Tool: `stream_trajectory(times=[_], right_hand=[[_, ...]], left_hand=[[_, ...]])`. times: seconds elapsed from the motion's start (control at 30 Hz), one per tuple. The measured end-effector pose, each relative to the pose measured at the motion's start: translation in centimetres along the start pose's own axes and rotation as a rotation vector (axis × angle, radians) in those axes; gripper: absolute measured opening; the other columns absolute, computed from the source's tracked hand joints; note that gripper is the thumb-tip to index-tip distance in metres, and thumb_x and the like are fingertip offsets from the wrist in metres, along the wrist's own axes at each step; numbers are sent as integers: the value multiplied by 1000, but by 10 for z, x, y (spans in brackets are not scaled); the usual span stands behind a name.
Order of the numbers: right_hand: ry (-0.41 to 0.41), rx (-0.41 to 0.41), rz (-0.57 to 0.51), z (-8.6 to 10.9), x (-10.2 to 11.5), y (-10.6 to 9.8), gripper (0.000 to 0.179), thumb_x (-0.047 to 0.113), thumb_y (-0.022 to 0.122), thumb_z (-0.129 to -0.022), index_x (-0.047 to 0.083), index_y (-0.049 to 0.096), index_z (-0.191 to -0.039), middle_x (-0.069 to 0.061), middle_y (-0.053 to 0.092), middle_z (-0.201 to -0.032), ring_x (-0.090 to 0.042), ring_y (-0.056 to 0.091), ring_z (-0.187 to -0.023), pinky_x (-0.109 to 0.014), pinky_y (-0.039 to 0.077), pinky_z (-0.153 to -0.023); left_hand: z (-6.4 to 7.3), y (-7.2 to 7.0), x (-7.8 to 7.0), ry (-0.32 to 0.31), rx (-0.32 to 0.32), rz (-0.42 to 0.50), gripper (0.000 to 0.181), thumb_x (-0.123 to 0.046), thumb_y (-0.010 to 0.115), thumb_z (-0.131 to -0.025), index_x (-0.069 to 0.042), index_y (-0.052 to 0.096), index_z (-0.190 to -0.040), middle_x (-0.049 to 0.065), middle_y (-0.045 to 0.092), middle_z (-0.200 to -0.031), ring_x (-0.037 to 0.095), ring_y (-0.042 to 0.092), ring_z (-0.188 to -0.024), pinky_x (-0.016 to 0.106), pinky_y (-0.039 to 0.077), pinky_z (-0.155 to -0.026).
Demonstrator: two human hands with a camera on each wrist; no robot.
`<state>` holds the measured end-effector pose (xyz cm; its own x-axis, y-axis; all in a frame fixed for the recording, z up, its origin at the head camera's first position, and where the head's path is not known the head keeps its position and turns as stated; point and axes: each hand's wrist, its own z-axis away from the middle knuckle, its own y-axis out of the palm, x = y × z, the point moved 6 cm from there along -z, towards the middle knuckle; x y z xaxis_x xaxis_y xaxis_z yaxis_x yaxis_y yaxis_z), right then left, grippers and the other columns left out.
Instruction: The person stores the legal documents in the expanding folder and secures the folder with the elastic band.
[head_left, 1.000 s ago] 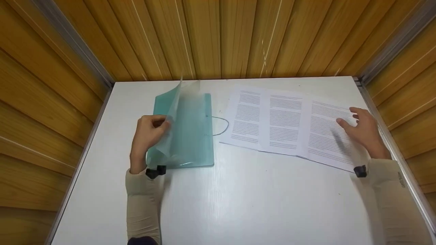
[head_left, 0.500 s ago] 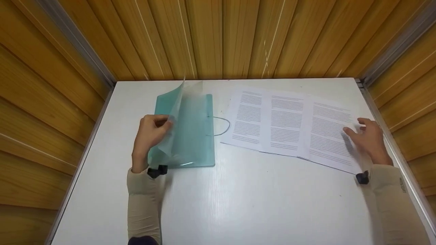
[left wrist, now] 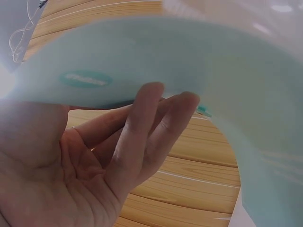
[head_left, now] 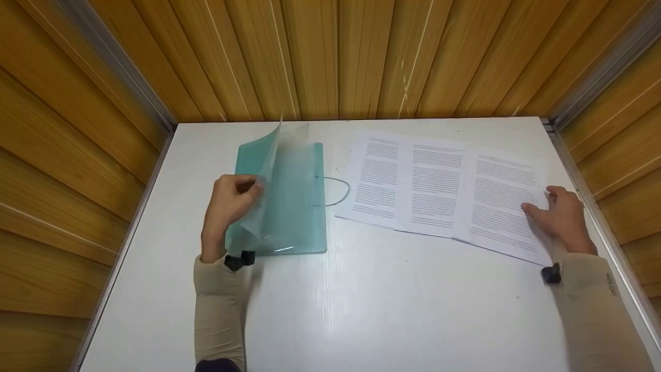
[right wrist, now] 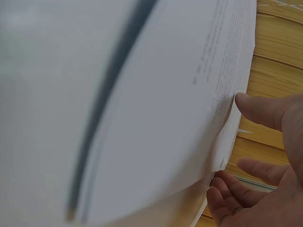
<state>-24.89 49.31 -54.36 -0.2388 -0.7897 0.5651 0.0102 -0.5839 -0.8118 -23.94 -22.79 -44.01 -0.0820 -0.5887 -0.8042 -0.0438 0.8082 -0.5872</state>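
Two hands out: my left hand pinches the teal translucent plastic folder; my nearer right hand, loosely spread, meets the right edge of white printed sheets, long axis running leftward across worktop.

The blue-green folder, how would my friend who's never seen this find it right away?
Look at the white table by the wooden-looking wall. On its left half, the person's left hand holds part of the folder up. Unlike the white printed papers beside it, the folder is blue-green, with a thin loop poking out toward them.
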Motion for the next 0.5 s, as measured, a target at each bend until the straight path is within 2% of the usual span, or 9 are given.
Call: stream_trajectory(times=[0.1, 0.5], right_hand=[[-4, -6, 6, -2, 1, 0, 90, 38, 67, -103, -19, 25, -158, -49, 35, -153, -65, 36, -140, -73, 33, -115], [76, -20, -50, 0, 2, 2, 91, 26, 72, -100, -16, 20, -161, -47, 32, -157, -61, 40, -139, -71, 37, -114]], left_hand=[[0, 0, -1, -1, -5, -2, 29, -14, 66, -99, 0, 80, -120, 17, 79, -108, 27, 68, -87, 36, 56, -75], [-1, 0, 1, -14, 14, 5, 30, -15, 65, -100, 0, 80, -122, 16, 79, -105, 26, 68, -84, 35, 56, -73]])
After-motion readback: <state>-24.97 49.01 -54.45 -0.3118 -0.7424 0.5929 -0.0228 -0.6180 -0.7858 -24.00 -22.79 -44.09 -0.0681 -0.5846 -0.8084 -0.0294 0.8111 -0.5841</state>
